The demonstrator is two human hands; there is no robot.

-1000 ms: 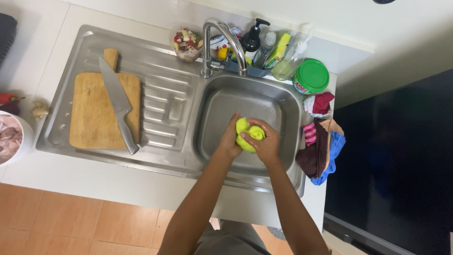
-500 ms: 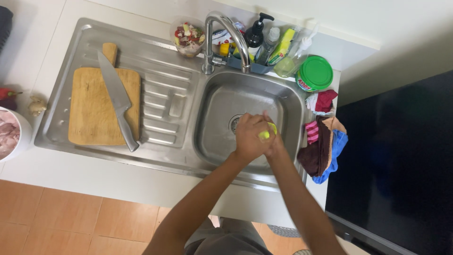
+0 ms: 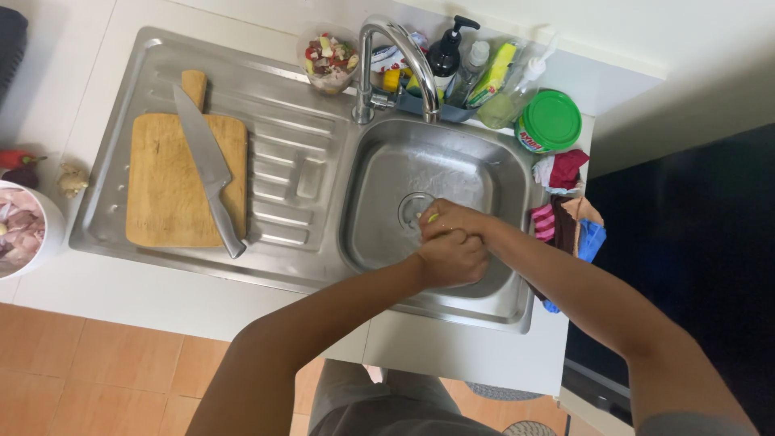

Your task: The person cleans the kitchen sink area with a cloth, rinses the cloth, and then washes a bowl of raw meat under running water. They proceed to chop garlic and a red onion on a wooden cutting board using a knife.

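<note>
Squeezing that yellow-green sponge (image 3: 433, 217) works best low over the basin (image 3: 387, 194), with left hand (image 3: 450, 257) and right hand (image 3: 454, 220) fingers clenched tight round it, drain just beyond the fingertips.

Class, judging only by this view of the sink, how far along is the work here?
Done: knife laid on the wooden board, both bare. In hand: left hand and right hand clasp a small yellow-green thing over the basin. Left: raw meat waits in the bowl.
</note>
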